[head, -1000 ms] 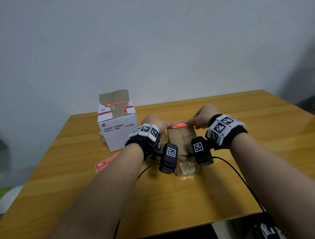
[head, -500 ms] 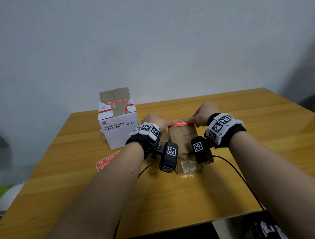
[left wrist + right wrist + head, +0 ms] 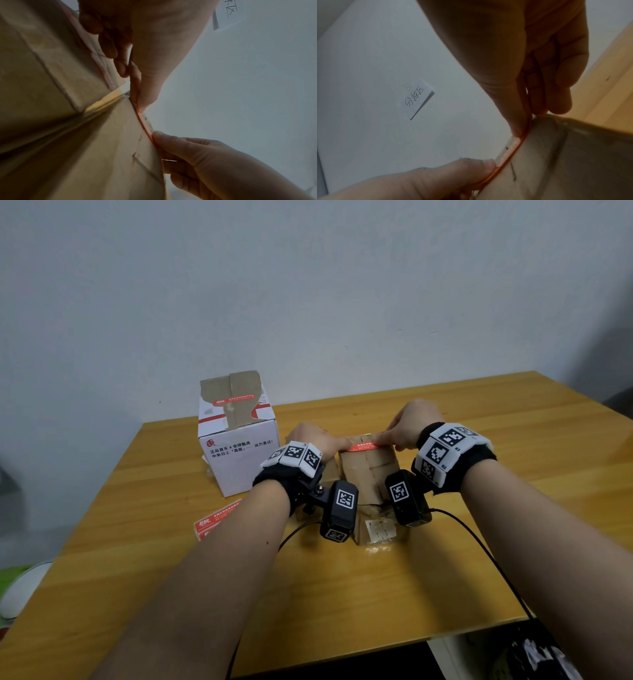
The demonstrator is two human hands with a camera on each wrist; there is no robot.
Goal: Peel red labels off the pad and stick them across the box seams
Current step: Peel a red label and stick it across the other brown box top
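Observation:
A small brown cardboard box [image 3: 370, 474] stands at the table's centre. A red label [image 3: 364, 445] lies stretched along its far top edge, seen edge-on as a red strip [image 3: 145, 127] in the left wrist view. My left hand [image 3: 346, 444] pinches the label's left end, thumb on top [image 3: 140, 106]. My right hand [image 3: 381, 437] pinches the right end [image 3: 522, 132], its other fingers pointing down beside the box corner. The red label pad [image 3: 217, 518] lies on the table at the left.
A white carton [image 3: 239, 460] stands at the back left, with a red label [image 3: 234, 399] stuck on its top. Wrist camera cables trail over the wooden table [image 3: 342, 594] toward its near edge. A handwritten paper note [image 3: 416, 98] hangs on the wall.
Both hands stay at the two ends of the label on the brown box's top edge. Only the view has shifted slightly.

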